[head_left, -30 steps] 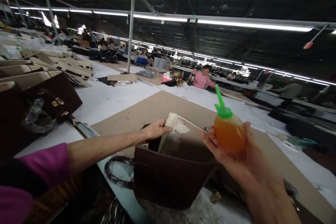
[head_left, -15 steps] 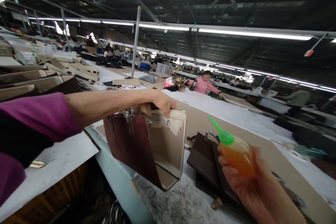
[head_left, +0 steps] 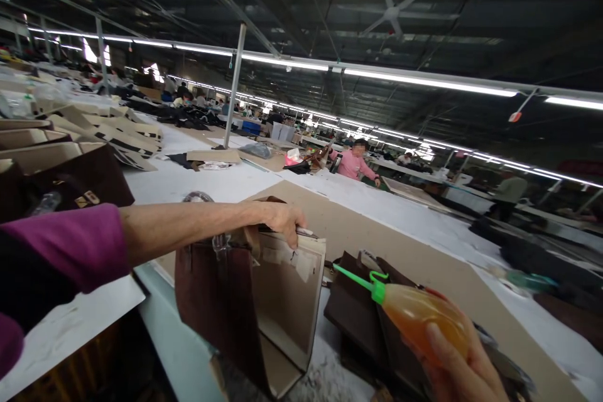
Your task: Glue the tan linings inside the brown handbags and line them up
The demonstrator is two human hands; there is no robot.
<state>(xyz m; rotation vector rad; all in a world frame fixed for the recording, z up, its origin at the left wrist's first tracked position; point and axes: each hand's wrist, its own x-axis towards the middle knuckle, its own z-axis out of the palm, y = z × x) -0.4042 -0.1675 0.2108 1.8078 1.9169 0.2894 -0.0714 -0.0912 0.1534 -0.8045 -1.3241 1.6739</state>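
My left hand (head_left: 285,221) is closed on the top edge of a dark brown handbag (head_left: 214,304). The bag stands upright with one side open towards me, so its beige lining shows. Plastic wrap covers its handle. In my right hand (head_left: 459,367) is a squeeze bottle (head_left: 424,317) of orange liquid, with a green cap and a long green nozzle. It is tilted nearly level, the nozzle pointing left at the bag without touching it. Beneath and behind the bottle lie flat dark brown bag pieces (head_left: 351,301).
More brown bags (head_left: 89,179) stand at the left, beside stacked beige pieces (head_left: 101,132). Brown board (head_left: 301,201) and white sheeting (head_left: 400,220) cover the table. A person in pink (head_left: 353,163) works across it. A white board (head_left: 89,320) lies near my left sleeve.
My right hand has tipped the bottle from nozzle-up to nearly level and brought its nozzle closer to the bag. My left hand keeps its hold; the bag appears lower in view.
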